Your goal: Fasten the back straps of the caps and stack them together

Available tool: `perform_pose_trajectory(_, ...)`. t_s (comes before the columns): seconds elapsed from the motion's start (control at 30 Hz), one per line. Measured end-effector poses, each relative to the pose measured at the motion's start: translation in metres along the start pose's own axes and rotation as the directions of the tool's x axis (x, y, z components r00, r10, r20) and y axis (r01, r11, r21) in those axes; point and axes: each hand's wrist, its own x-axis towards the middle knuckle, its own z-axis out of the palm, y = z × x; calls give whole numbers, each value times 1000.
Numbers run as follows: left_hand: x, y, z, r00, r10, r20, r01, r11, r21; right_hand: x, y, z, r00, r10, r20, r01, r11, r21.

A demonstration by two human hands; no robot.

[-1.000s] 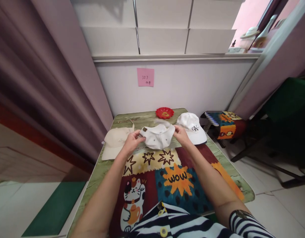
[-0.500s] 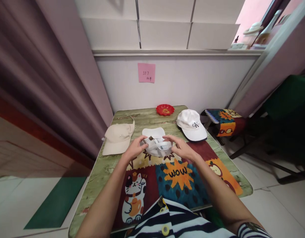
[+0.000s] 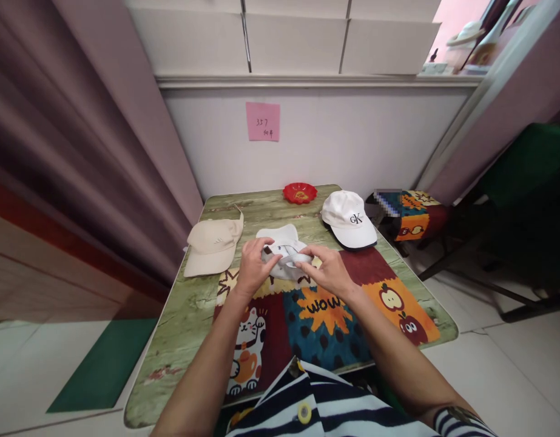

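we have just drawn our left grip (image 3: 252, 265) and right grip (image 3: 327, 270) in from the sides of the white cap (image 3: 283, 243), now clamped around its rear strap (image 3: 302, 257), midway between the desk's (image 3: 179, 334) left and right edges, so both can likely work that strap.

Pretty cozy corner: the pale wall (image 3: 343, 139) is topped with white panels (image 3: 188, 45), and the left side is draped with a mauve curtain (image 3: 79, 139). A green wood-look table (image 3: 170, 331) is set near the wall, and the floor (image 3: 529, 376) is covered in light tiles.
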Motion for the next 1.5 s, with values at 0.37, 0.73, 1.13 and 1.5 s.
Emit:
perform_pose_trajectory(0.37, -15, -22, 23, 978, -65, -199, 54, 997, -56, -17, 32, 15, 947, 289, -139, -206, 881, 426)
perform_pose_trajectory(0.73, 14, -17, 3, 941, -57, 333, 81, 995, -58, -7, 18, 12, 924, 346, -164, -194, 793, 577)
perform_pose_trajectory(1.13, 19, -17, -3, 941, -62, 331, 147, 959, -241, 17, 20, 32, 922, 386, -19, -341, 835, 432)
perform_pose_trajectory(1.5, -30, -11, 1, 997, 82, -13, -77, 970, 230, 5, 24, 56, 912, 354, -207, -325, 932, 163)
